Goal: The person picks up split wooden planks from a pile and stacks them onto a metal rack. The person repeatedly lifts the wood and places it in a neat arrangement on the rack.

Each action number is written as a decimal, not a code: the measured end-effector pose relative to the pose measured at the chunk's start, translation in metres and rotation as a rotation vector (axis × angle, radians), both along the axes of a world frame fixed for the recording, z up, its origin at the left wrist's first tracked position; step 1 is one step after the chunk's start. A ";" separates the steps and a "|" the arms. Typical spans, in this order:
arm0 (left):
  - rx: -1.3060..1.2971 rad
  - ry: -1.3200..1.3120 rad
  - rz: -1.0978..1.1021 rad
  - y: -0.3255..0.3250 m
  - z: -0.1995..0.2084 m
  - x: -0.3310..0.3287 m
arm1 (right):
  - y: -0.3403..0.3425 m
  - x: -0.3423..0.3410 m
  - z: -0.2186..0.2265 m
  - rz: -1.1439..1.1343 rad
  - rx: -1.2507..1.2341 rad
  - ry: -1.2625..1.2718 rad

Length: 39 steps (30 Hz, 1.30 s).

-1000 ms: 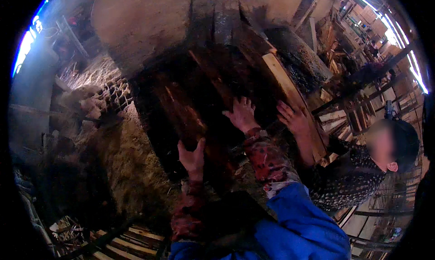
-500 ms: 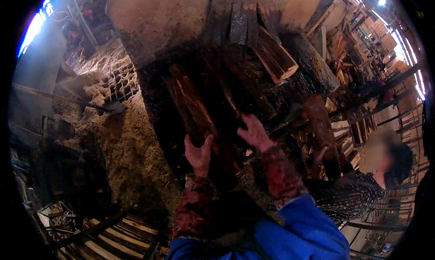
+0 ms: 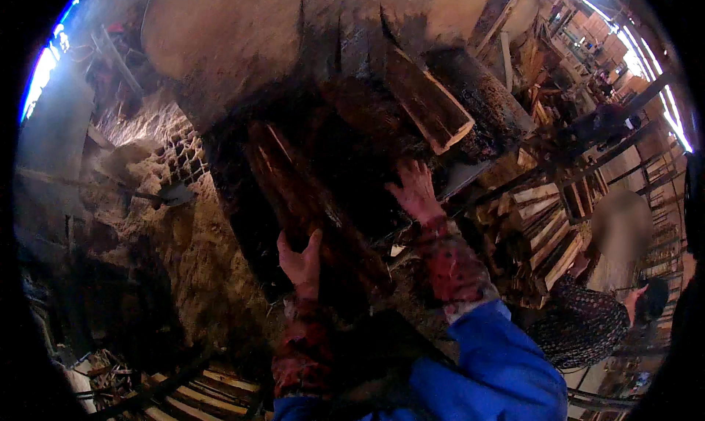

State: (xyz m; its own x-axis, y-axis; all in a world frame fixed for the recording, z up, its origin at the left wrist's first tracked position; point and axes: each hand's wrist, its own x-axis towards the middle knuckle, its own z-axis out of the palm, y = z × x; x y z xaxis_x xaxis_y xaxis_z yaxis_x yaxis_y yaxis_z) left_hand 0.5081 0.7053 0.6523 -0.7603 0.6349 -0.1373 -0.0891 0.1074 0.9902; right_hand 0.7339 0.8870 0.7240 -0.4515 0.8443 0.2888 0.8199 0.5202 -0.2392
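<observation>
A long, rough, reddish-brown split log (image 3: 305, 190) lies slanting on a dark bed in front of me. My left hand (image 3: 299, 265) is at the log's left side near its lower end, thumb and fingers apart, seemingly touching it. Farther right, my right hand (image 3: 416, 192) reaches over the dark bed with spread fingers and nothing visible in it. Whether its fingertips touch the dark surface I cannot tell. Beyond it, a squared piece of wood (image 3: 429, 102) with a pale cut end points toward me. Red patterned sleeve covers are on both my forearms.
A dark thick slab (image 3: 485, 91) lies beside the squared wood. Split wood is stacked (image 3: 547, 237) at the right, where a co-worker in a dotted top (image 3: 584, 322) bends low. Brown loose material (image 3: 213, 252) and a shovel (image 3: 176, 194) are at the left. Slats (image 3: 198, 392) lie lower left.
The view has shifted a little. My right hand has moved slightly away from me, its fingers spreading. The co-worker has bent lower, and the reddish log beside them is out of its former place.
</observation>
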 end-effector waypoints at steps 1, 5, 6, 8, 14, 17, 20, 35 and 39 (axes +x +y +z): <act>0.071 -0.001 -0.015 0.004 0.004 0.008 | 0.014 0.017 -0.007 -0.050 -0.014 -0.076; 0.241 0.023 0.035 0.000 0.021 0.015 | 0.027 0.025 -0.034 -0.070 -0.119 -0.186; 0.199 0.010 0.058 0.001 0.023 0.016 | 0.029 0.026 -0.039 -0.069 -0.155 -0.177; 0.291 0.022 -0.007 -0.003 0.016 0.012 | 0.033 0.031 -0.064 -0.002 -0.296 0.094; 0.084 0.220 0.067 -0.010 0.012 0.006 | -0.024 0.024 -0.043 0.203 -0.479 0.375; 0.131 -0.034 0.020 -0.006 -0.002 0.006 | -0.033 0.037 -0.013 0.339 -0.032 0.156; 0.282 -0.179 0.021 -0.019 -0.026 0.000 | 0.030 0.038 0.051 -0.100 0.084 -0.002; 0.144 0.084 0.058 -0.001 0.006 0.015 | 0.130 0.122 0.058 -0.197 0.038 -0.176; 0.070 0.097 0.060 -0.008 -0.020 0.000 | 0.117 0.165 0.087 0.030 0.404 -0.326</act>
